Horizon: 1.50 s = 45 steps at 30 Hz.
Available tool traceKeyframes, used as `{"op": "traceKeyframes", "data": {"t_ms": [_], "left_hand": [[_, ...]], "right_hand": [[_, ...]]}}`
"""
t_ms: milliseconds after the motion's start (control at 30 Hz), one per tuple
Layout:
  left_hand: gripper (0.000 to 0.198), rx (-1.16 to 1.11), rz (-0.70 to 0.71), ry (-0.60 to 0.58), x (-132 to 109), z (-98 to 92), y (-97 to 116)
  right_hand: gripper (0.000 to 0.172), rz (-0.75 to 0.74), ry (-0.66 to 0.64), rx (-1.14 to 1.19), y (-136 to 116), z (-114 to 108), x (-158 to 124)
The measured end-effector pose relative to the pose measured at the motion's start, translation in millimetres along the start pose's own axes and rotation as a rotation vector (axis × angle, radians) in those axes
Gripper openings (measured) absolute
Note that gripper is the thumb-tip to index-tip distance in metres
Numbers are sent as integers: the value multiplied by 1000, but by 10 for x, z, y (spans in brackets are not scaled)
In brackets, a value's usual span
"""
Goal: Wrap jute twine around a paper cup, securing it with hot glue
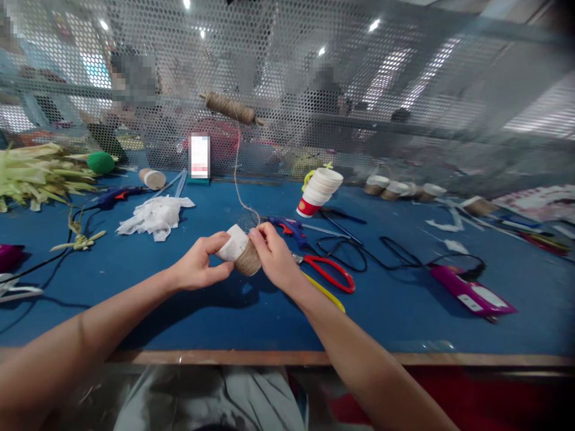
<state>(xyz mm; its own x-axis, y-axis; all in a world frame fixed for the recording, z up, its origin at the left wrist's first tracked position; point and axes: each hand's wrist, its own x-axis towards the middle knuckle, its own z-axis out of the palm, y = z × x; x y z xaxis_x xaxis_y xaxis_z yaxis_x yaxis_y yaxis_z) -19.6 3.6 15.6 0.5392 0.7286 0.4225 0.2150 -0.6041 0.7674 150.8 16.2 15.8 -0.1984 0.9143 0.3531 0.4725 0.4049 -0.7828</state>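
Observation:
A small white paper cup (pixel 234 244), its lower part wrapped in brown twine, is held tilted above the blue table. My left hand (pixel 204 262) grips the white rim end between thumb and fingers. The fingers of my right hand (pixel 275 254) pinch the twine against the wrapped end. From there the twine (pixel 237 173) runs up to a spool (pixel 229 108) mounted on the mesh panel. Just right of my right hand lie a blue glue gun (pixel 291 228) and red-handled scissors (pixel 330 273).
Stacked cups (pixel 320 190) stand behind the glue gun. Crumpled white material (pixel 155 216), another glue gun (pixel 119 196) and pale husks (pixel 42 173) lie to the left. Several wrapped cups (pixel 395 189) line the back right. A purple packet (pixel 471 291) and black cables lie right. A mesh panel (pixel 278 66) rises behind.

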Motion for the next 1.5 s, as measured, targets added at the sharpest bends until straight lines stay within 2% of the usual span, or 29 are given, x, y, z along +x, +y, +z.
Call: {"op": "traceKeyframes", "data": {"t_ms": [200, 533, 667, 867, 1167, 1267, 1400, 1500], "left_hand": [[18, -12, -97, -10, -1, 12, -16], [27, -74, -277, 41, 14, 90, 8], [22, -68, -275, 40, 14, 96, -2], [18, -37, -171, 11, 16, 73, -10], [13, 13, -83, 17, 10, 65, -5], [19, -39, -137, 1, 12, 62, -2], [31, -171, -253, -19, 9, 58, -32], [31, -249, -297, 7, 8, 64, -69]], "right_hand": [[18, -31, 33, -57, -53, -10, -17], [12, -252, 95, -259, -37, 41, -68], [11, -263, 59, -220, -55, 17, -63], [12, -240, 24, -88, -55, -17, -38], [15, -166, -6, -84, -61, 12, -44], [15, -170, -5, -111, -46, 19, -44], [12, -253, 44, -183, -20, 23, -44], [11, -300, 45, -241, -24, 26, -51]]}}
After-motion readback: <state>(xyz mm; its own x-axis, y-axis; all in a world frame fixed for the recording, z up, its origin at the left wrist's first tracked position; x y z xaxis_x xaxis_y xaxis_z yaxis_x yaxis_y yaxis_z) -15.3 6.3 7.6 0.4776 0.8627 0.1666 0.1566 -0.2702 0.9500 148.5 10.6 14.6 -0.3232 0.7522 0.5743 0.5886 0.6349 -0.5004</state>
